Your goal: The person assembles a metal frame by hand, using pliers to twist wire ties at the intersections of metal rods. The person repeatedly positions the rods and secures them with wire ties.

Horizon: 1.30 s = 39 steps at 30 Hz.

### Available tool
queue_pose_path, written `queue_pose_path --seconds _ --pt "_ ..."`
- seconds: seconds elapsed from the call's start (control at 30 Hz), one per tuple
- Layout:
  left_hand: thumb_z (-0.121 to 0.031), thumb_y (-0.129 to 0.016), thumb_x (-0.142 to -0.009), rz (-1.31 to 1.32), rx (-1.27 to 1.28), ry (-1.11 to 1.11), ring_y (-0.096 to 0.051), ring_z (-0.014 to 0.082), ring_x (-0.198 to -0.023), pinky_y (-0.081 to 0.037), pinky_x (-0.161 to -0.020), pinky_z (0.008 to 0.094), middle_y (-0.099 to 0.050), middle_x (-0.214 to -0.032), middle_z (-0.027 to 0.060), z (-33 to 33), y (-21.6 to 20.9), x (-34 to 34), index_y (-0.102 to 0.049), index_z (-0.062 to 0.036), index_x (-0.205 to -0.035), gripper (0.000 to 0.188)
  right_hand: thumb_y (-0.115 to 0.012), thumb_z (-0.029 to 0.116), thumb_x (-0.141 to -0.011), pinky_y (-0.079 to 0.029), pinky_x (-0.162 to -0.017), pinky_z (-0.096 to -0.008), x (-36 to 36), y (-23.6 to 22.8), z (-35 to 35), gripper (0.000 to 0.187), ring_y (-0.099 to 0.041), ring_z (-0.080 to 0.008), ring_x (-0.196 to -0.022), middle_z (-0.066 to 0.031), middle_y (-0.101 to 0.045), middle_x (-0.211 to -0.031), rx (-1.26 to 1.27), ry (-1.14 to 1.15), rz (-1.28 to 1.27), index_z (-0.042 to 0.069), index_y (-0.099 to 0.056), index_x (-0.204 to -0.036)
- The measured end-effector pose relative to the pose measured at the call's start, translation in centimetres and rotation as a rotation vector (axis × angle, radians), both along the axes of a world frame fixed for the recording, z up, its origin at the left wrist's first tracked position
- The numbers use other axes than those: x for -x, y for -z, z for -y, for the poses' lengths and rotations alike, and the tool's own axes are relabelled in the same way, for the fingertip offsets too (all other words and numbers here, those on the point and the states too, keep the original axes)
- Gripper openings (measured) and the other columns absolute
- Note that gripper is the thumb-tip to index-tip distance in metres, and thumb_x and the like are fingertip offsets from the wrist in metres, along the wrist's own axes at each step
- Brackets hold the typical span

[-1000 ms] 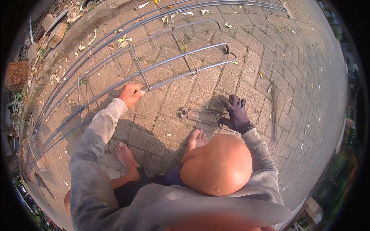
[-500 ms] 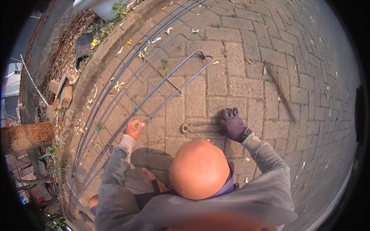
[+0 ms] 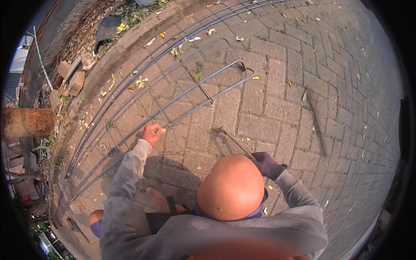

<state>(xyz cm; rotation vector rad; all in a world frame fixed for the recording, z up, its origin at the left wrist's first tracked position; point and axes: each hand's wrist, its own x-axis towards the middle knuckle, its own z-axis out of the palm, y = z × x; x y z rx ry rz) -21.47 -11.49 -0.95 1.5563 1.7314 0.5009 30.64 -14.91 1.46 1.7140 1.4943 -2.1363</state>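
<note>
My right hand [image 3: 268, 164], in a dark purple glove, is closed around the handles of a pair of pincers [image 3: 236, 142]. The tool is lifted off the paving, and its head points to the left, toward the steel frame. My bare left hand [image 3: 152, 134] is closed in a pinch beside the near corner of a stirrup. Whatever its fingers hold is too small to make out. This stirrup belongs to a rebar cage [image 3: 195, 96] of long grey bars with bent ends, tied across by thin square hoops, lying on the ground.
Several long loose bars [image 3: 130, 76] curve alongside the cage. A stone kerb [image 3: 130, 37] runs along the left, with broken bricks [image 3: 76, 82] and a tree trunk [image 3: 28, 122] beyond. On the brick paving [image 3: 277, 99] lies a thin stick [image 3: 317, 125]. My bent knee [image 3: 232, 186] is between my arms.
My right hand has picked the pincers up off the paving and drawn them nearer to my knee. My left hand stays by the stirrup. The whole view has shifted slightly.
</note>
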Motion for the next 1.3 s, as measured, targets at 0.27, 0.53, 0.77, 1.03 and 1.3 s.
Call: queue_pose_path --seconds 0.27,0.53,0.77,1.03,1.3 --pt "-0.023 -0.076 -0.088 -0.074 0.051 -0.021 -0.049 0.0196 -0.063 -0.044 -0.063 0.0397 -0.054 -0.065 0.0082 -0.3 -0.3 -0.4 -0.060 0.0003 -0.075 0.031 -0.065 0.039 -0.093 -0.041 -0.049 -0.0289 -1.7 -6.7 -9.7 0.035 -0.052 -0.0087 -0.054 0.0022 -0.055 -0.064 -0.294 0.348 0.017 0.003 -0.068 -0.094" --pt "-0.025 -0.074 -0.091 -0.013 0.066 -0.007 -0.050 0.0236 -0.068 -0.044 -0.068 0.0434 -0.052 -0.068 0.0114 -0.1 0.7 -0.2 -0.058 0.0007 -0.077 0.033 -0.066 0.028 -0.094 -0.054 -0.068 -0.0337 4.0 -5.7 -5.8 0.033 -0.068 -0.0228 -0.076 -0.0050 -0.069 -0.089 -0.421 -0.147 0.157 0.008 -0.071 -0.119" --pt "-0.027 -0.073 -0.094 -0.022 0.079 -0.006 -0.058 0.0291 -0.073 -0.045 -0.071 0.0466 -0.060 -0.074 0.0161 -0.3 0.1 -0.6 -0.060 0.0018 -0.081 0.034 -0.065 0.024 -0.094 -0.049 -0.093 -0.0461 13.7 -5.7 -2.3 0.043 -0.063 -0.0333 -0.107 -0.0122 -0.061 -0.121 -0.711 -0.582 0.566 0.020 -0.060 -0.137" --pt "-0.028 -0.070 -0.094 -0.008 0.116 0.016 -0.068 0.0385 -0.083 -0.049 -0.077 0.0506 -0.069 -0.084 0.0221 -0.8 0.1 -0.7 -0.066 0.0010 -0.087 0.030 -0.067 0.025 -0.093 -0.028 -0.114 -0.0661 21.5 -13.8 -2.6 0.060 -0.043 -0.0520 -0.135 -0.0222 -0.049 -0.141 -0.869 -0.867 0.850 0.027 -0.049 -0.149" --pt "-0.028 -0.068 -0.095 0.032 0.084 0.001 -0.068 0.0372 -0.083 -0.049 -0.075 0.0497 -0.069 -0.084 0.0213 -0.4 -0.9 -0.7 -0.066 0.0004 -0.088 0.029 -0.068 0.027 -0.093 -0.022 -0.114 -0.0743 24.1 -16.4 -3.4 0.067 -0.039 -0.0589 -0.136 -0.0275 -0.048 -0.144 -0.825 -1.006 0.909 0.027 -0.045 -0.156"
